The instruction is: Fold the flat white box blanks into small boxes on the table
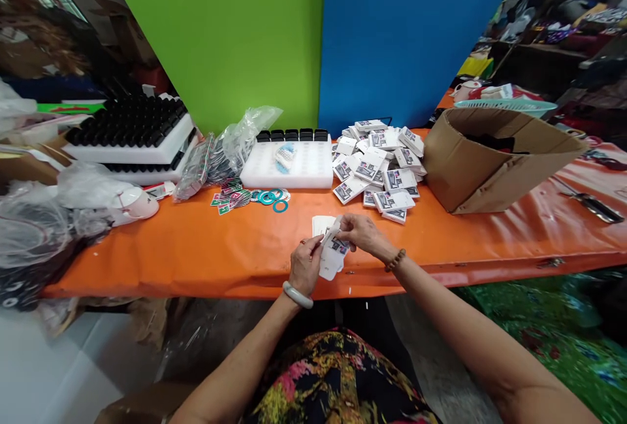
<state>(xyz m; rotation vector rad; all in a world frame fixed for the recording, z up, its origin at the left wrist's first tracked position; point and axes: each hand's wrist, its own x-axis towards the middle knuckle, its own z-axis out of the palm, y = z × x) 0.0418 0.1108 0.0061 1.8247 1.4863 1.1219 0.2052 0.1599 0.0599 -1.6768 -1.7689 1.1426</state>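
Note:
Near the front edge of the orange-covered table, my left hand (305, 266) and my right hand (363, 234) both grip a small white printed carton (329, 236), which stands tilted between them. My left fingers pinch its near left side, while the right fingers close on its upper right part. Under it lie several more flat white printed cartons (333, 266). Beyond my right hand is a heap of small white printed boxes (369, 164). My fingers partly hide the held carton, so I cannot tell whether its end is unfolded.
A white foam tray (294, 172) with a row of black pieces stands at the back. Left of it lie teal rings (268, 197), printed cards (230, 198) and plastic bags (247, 136). Stacked foam trays (132, 133) stand left; a cardboard box (470, 169) and a screwdriver-like tool (595, 205) are right.

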